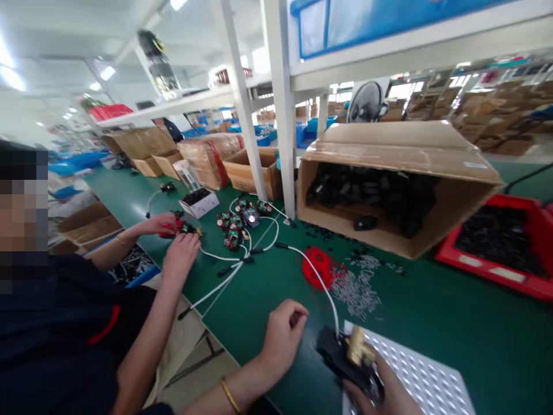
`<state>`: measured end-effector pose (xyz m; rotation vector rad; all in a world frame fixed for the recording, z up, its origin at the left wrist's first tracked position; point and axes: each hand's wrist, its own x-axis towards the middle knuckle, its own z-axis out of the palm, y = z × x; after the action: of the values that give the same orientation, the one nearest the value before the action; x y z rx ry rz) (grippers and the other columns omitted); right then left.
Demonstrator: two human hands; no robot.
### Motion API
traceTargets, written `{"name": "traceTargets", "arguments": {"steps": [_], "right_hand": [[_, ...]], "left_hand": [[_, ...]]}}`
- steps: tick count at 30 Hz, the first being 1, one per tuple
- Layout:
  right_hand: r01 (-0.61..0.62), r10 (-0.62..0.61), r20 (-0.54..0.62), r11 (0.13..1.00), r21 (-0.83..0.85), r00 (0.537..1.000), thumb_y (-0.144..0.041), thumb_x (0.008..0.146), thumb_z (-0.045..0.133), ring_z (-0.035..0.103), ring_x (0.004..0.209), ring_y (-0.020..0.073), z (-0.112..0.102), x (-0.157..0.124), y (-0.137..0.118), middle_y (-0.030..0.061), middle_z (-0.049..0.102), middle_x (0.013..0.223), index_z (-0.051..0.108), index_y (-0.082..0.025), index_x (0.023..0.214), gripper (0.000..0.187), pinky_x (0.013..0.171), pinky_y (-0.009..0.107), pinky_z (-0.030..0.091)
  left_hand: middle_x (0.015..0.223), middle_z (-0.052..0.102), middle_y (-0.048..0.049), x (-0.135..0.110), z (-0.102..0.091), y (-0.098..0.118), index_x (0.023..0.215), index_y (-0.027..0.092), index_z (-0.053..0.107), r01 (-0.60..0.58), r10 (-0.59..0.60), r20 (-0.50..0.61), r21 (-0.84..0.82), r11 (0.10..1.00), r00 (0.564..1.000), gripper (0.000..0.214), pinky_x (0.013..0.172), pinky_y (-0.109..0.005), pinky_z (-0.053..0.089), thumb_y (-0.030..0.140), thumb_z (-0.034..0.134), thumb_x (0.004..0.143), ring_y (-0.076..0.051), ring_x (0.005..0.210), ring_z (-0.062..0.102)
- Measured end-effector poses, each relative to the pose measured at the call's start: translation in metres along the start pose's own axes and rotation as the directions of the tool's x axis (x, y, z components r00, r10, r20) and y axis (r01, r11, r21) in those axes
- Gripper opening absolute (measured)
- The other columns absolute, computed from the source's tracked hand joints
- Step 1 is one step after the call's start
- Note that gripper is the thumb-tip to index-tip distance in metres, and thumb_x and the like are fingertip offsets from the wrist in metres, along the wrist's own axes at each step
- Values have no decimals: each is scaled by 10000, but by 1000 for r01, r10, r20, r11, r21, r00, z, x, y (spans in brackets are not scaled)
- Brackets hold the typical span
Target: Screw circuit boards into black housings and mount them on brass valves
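Observation:
My right hand (391,395) grips a black valve body with a brass fitting (358,347). A white cable (322,280) runs from it across the table, ending in a black tip. Beneath and beside this hand lies a silver dimpled plate (425,366). My left hand (283,334) is held over the table's near side, its fingers curled in and thumb pressed to them; anything inside is hidden. Beyond my hands are a pile of small metal screws (356,288) and a coil of red wire or rings (317,268).
A co-worker's hands (181,256) handle a similar assembly at left. Circuit-board assemblies with white cables (235,222) lie mid-table. An open carton of black parts (458,167) and a red bin (469,262) stand at right. A white shelf post (280,115) rises behind.

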<state>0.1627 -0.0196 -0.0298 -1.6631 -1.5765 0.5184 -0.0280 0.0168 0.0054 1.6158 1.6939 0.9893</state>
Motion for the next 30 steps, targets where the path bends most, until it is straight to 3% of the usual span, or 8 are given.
{"name": "traceTargets", "arguments": {"steps": [2, 5, 10, 14, 21, 27, 30], "right_hand": [[11, -3, 122, 998, -65, 993, -326, 726, 590, 669, 849, 326, -4, -5, -5, 100, 681, 1009, 521, -232, 1157, 446, 655, 414, 548], [2, 21, 203, 993, -114, 979, -275, 749, 590, 645, 947, 307, -5, -6, -13, 128, 631, 1139, 455, -187, 1208, 487, 733, 400, 533], [7, 19, 222, 993, -116, 975, -220, 745, 599, 623, 998, 295, -6, -4, -18, 126, 615, 1156, 431, -182, 1226, 511, 789, 402, 517], [24, 4, 225, 992, -120, 974, -213, 746, 596, 628, 981, 294, -6, -6, -17, 123, 608, 1161, 421, -192, 1229, 515, 821, 423, 504], [12, 20, 261, 993, -120, 965, -213, 747, 608, 586, 1061, 303, -7, -5, -14, 120, 559, 1233, 379, -204, 1262, 564, 846, 434, 494], [3, 28, 265, 993, -117, 964, -214, 733, 622, 593, 1050, 296, -8, -5, -13, 116, 564, 1229, 389, -207, 1252, 569, 859, 430, 485], [-12, 50, 286, 991, -134, 957, -200, 709, 646, 595, 1041, 294, -11, -2, -16, 110, 559, 1225, 403, -207, 1236, 581, 849, 419, 485]], "left_hand": [[769, 638, -33, -21, -7, -2, 774, 189, 628, 16, -20, -38, -113, 993, 999, 67, 668, -265, 454, 184, 563, 788, -170, 713, 595], [794, 668, -41, -39, -6, -8, 768, 193, 662, -96, 89, -57, -149, 984, 994, 61, 713, -270, 476, 191, 604, 786, -175, 757, 625], [774, 699, -42, -43, 9, -17, 794, 188, 675, -408, 409, 18, -33, 912, 912, 83, 720, -273, 506, 164, 598, 810, -160, 746, 649], [761, 709, -33, -38, 16, -21, 796, 188, 676, -483, 484, 51, -30, 875, 874, 121, 719, -283, 513, 198, 565, 842, -157, 728, 653], [715, 682, -29, -29, 19, -19, 755, 173, 657, -419, 417, 64, 6, 908, 907, 147, 670, -269, 483, 239, 565, 849, -149, 672, 622], [577, 582, 26, -22, 21, -21, 594, 174, 574, -299, 296, 88, 16, 954, 951, 202, 557, -231, 409, 265, 707, 717, -117, 549, 533], [723, 576, 23, -13, 11, -19, 770, 173, 570, -172, 173, 22, -38, 984, 985, 313, 534, -220, 383, 306, 791, 594, -96, 550, 468]]}}
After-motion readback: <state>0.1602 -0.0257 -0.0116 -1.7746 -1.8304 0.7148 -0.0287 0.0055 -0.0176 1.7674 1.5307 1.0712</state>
